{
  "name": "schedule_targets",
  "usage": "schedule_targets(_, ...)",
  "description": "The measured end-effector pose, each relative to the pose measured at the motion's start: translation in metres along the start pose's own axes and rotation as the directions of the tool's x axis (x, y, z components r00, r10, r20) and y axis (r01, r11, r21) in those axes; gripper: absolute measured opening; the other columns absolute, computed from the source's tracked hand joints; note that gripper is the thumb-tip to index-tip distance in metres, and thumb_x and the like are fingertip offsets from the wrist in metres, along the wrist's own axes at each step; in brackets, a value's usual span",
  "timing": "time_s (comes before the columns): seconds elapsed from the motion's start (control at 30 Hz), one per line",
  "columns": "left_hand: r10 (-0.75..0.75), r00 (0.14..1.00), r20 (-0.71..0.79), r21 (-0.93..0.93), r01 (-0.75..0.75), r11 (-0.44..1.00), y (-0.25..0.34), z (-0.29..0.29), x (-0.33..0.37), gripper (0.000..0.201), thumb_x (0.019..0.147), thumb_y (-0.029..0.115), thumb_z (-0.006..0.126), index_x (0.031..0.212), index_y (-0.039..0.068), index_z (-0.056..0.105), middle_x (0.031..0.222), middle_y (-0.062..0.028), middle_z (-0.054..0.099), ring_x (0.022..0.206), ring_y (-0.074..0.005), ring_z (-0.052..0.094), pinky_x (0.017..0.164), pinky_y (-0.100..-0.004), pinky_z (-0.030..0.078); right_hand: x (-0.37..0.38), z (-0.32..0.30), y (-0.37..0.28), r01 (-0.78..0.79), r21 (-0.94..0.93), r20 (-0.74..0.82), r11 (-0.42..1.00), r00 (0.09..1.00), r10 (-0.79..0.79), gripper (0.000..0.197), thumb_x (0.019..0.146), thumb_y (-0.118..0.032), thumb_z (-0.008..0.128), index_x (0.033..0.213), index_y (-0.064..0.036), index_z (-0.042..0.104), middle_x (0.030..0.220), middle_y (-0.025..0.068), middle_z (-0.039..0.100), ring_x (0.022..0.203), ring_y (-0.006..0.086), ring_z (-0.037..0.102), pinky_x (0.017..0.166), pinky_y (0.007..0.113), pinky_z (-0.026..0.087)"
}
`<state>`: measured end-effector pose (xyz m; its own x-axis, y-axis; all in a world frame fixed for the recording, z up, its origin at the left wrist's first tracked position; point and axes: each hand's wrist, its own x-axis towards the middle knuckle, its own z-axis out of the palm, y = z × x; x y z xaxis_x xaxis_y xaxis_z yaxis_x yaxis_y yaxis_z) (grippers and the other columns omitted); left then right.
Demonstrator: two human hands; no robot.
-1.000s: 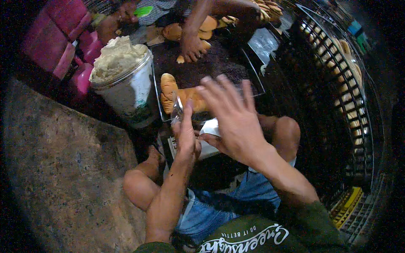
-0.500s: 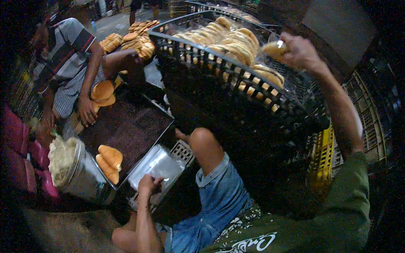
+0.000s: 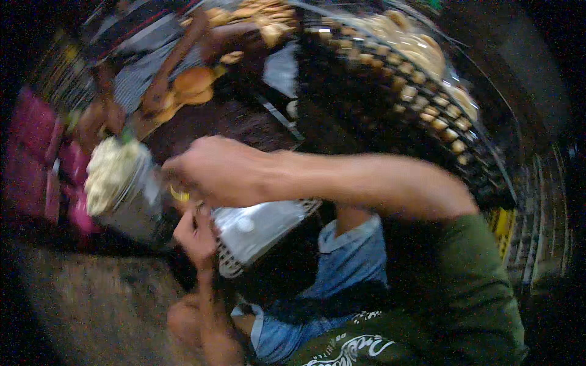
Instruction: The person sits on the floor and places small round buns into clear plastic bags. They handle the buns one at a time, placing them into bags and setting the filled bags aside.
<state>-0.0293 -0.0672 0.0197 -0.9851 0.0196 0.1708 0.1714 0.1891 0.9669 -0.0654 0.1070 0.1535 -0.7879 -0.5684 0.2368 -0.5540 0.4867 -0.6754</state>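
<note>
My right hand (image 3: 213,171) reaches across to the left, over the near corner of the dark board (image 3: 220,125). Motion smears its fingers, which bend downward. A small yellowish patch (image 3: 179,194), perhaps a bread roll, shows beneath them; most of it is hidden. Just below, my left hand (image 3: 198,235) is closed, its fingertips almost meeting the right hand. Whatever it pinches cannot be made out. Close by on the right lies a stack of clear plastic bags (image 3: 259,227) on a crate. A tub of pale cream (image 3: 113,174) stands to the left.
Across the board, another person's hand (image 3: 155,100) rests near round buns (image 3: 194,84); their other hand (image 3: 104,122) is by the cream. A black crate (image 3: 390,85) holds bagged bread at the upper right. More buns (image 3: 256,12) lie at the back, pink containers (image 3: 36,146) at the left.
My right hand has come down from the black crate, where it held a bagged bread, to beside my left hand. My left hand has left the plastic bags. The view has shifted.
</note>
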Motion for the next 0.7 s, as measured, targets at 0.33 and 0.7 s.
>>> schedule_targets(0.33,-0.207,0.929,-0.308,-0.645,-0.044,0.763,-0.031,-0.049,0.027,0.029,0.093,0.029,0.065,0.095,0.0,0.066,0.087,-0.0055,0.068,0.079,-0.0161,0.062,0.073,-0.0296,0.048,-0.061,0.113,0.069,-0.082,0.933,-0.19,0.351,0.716,0.672,0.026,0.093,-0.021,0.063,0.108,-0.0001,0.063,0.079,0.0057,0.062,0.068,0.0156,0.063,0.057,0.032,0.056)
schedule_targets(0.7,-0.573,0.76,-0.308,-0.85,0.05,0.524,-0.022,-0.105,0.02,0.04,0.095,0.044,0.058,0.087,0.005,0.054,0.08,-0.014,0.066,0.065,-0.0283,0.063,0.066,-0.0387,0.053,0.05,0.235,0.168,-0.338,-0.327,-0.341,0.882,0.913,0.223,0.074,0.084,-0.04,0.07,0.141,-0.0037,0.039,0.129,0.0226,0.057,0.125,0.0487,0.046,0.106,0.047,0.038)
